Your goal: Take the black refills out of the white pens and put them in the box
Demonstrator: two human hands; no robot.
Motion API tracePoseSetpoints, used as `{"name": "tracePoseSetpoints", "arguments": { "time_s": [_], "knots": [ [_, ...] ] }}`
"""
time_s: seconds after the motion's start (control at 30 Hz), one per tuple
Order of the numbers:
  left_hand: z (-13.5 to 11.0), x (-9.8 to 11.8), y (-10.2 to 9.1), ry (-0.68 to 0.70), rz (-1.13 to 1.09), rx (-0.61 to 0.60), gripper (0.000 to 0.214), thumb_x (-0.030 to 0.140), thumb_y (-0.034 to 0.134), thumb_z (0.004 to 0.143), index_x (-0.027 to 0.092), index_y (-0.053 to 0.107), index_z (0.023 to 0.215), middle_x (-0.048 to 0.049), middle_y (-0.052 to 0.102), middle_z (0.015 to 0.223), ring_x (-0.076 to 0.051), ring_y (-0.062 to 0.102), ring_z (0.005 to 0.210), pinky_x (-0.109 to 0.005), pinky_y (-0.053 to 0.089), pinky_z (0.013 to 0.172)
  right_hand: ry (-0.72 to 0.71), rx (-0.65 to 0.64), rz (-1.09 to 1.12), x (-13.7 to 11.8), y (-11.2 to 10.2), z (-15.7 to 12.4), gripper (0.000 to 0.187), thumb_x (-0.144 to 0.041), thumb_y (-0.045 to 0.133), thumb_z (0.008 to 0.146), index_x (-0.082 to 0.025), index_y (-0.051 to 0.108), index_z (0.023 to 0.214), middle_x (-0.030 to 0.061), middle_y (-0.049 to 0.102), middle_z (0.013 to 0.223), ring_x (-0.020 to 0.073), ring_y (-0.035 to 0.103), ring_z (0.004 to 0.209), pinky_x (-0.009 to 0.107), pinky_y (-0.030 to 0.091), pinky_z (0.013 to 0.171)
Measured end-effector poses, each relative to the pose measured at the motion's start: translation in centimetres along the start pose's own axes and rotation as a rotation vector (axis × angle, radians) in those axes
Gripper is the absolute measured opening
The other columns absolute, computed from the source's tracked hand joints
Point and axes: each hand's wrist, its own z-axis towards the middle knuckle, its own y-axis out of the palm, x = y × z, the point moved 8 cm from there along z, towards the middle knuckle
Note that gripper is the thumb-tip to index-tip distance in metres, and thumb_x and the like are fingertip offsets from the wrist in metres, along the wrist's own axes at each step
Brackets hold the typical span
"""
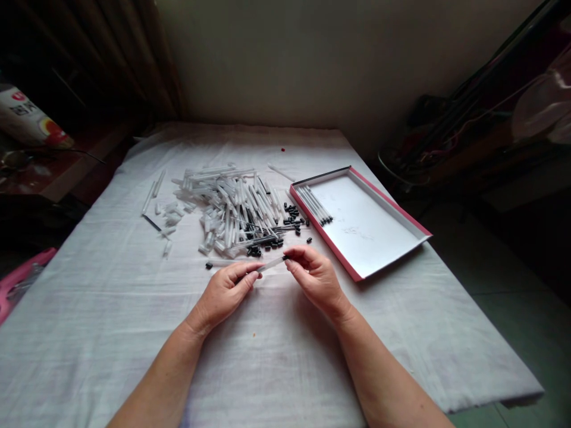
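Note:
Between my two hands is a translucent white pen barrel [272,263], held slightly tilted above the cloth. My left hand [228,292] pinches its left end between thumb and fingers. At the other end, my right hand [317,278] grips a small black plug [286,258] against the barrel; whether it is fully seated I cannot tell. Just beyond my hands lies a heap of pen parts [241,205]: white barrels, clear caps, thin dark refills and several loose black plugs [292,211].
To the right of the heap, a shallow red-rimmed box lid [383,229] holds several pens [316,205] with black ends along its left side. A white cloth [111,309] covers the table. A pink object [22,279] is at the left edge, and a wall [267,65] stands behind.

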Motion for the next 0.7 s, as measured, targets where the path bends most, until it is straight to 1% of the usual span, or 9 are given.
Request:
{"name": "tracePoseSetpoints", "arguments": {
  "time_s": [0.07,0.13,0.23,0.33,0.43,0.5,0.57,0.63,0.7],
  "knots": [
    [0.0,0.1,0.0,0.033,0.046,-0.004,0.02,0.022,0.071,0.076,0.025,0.08,0.094,-0.0076,0.078,0.095,-0.022,0.071,0.088,-0.031,0.055,0.086,-0.061,-0.009,-0.091,-0.7,-0.2,0.0,0.012,-0.026,0.06,0.086,-0.021,0.066,0.095,0.0051,0.067,0.087,0.0159,0.063,0.073,0.027,0.052,0.065],
    [-0.1,0.3,0.0,0.068,0.075,0.002,0.021,0.024,0.069,0.077,0.026,0.08,0.095,-0.0074,0.078,0.096,-0.023,0.071,0.088,-0.032,0.055,0.087,-0.089,-0.03,-0.172,-1.1,-0.3,0.1,0.01,-0.025,0.058,0.087,-0.021,0.065,0.092,0.0047,0.067,0.085,0.0155,0.062,0.072,0.026,0.05,0.064],
    [-0.1,0.6,0.1,0.095,0.072,0.005,0.019,0.027,0.071,0.077,0.026,0.08,0.094,-0.0073,0.078,0.095,-0.023,0.072,0.088,-0.032,0.055,0.087,-0.114,-0.091,-0.269,-1.4,-0.2,0.2,0.01,-0.025,0.056,0.089,-0.021,0.064,0.088,0.0044,0.068,0.082,0.0158,0.062,0.072,0.026,0.049,0.065],
    [-0.2,0.8,0.3,0.103,0.065,-0.005,0.018,0.027,0.074,0.075,0.027,0.08,0.093,-0.0067,0.078,0.093,-0.023,0.072,0.087,-0.032,0.056,0.086,-0.142,-0.132,-0.357,-1.5,-0.1,0.2,0.013,-0.026,0.053,0.091,-0.02,0.062,0.084,0.0038,0.066,0.077,0.0159,0.061,0.071,0.026,0.047,0.068],
    [-0.3,0.9,0.4,0.113,0.074,-0.023,0.018,0.026,0.073,0.076,0.026,0.079,0.094,-0.0065,0.078,0.093,-0.022,0.072,0.087,-0.031,0.056,0.086,-0.152,-0.149,-0.403,-1.4,0.1,0.2,0.021,-0.029,0.049,0.093,-0.02,0.06,0.077,0.0023,0.063,0.07,0.0145,0.058,0.065,0.025,0.044,0.064],
    [-0.4,1.0,0.7,0.143,0.116,-0.057,0.02,0.025,0.07,0.08,0.026,0.078,0.097,-0.0061,0.078,0.097,-0.021,0.072,0.089,-0.031,0.056,0.086,-0.147,-0.162,-0.418,-1.1,0.3,0.2,0.031,-0.033,0.046,0.095,-0.02,0.055,0.068,0.0007,0.058,0.062,0.013,0.054,0.058,0.024,0.041,0.059],
    [-0.6,1.2,1.0,0.187,0.187,-0.096,0.023,0.025,0.063,0.084,0.025,0.077,0.103,-0.0055,0.077,0.101,-0.02,0.071,0.092,-0.032,0.055,0.088,-0.122,-0.163,-0.426,-0.6,0.3,0.2,0.042,-0.038,0.045,0.096,-0.021,0.048,0.058,-0.0011,0.051,0.053,0.0112,0.047,0.05,0.024,0.037,0.054],
    [-0.7,1.3,1.3,0.218,0.249,-0.121,0.025,0.025,0.059,0.087,0.024,0.075,0.107,-0.0051,0.077,0.103,-0.019,0.07,0.094,-0.031,0.054,0.089,-0.08,-0.154,-0.415,0.0,0.3,0.2,0.049,-0.042,0.043,0.096,-0.021,0.042,0.052,-0.0023,0.045,0.048,0.0102,0.042,0.045,0.024,0.033,0.05],
    [-0.7,1.3,1.3,0.229,0.282,-0.125,0.026,0.026,0.058,0.088,0.024,0.075,0.108,-0.005,0.077,0.104,-0.019,0.07,0.094,-0.03,0.054,0.089,-0.035,-0.162,-0.376,0.4,0.3,0.1,0.051,-0.045,0.042,0.096,-0.021,0.043,0.051,-0.0019,0.046,0.048,0.0104,0.044,0.045,0.024,0.034,0.05]
  ]
}}
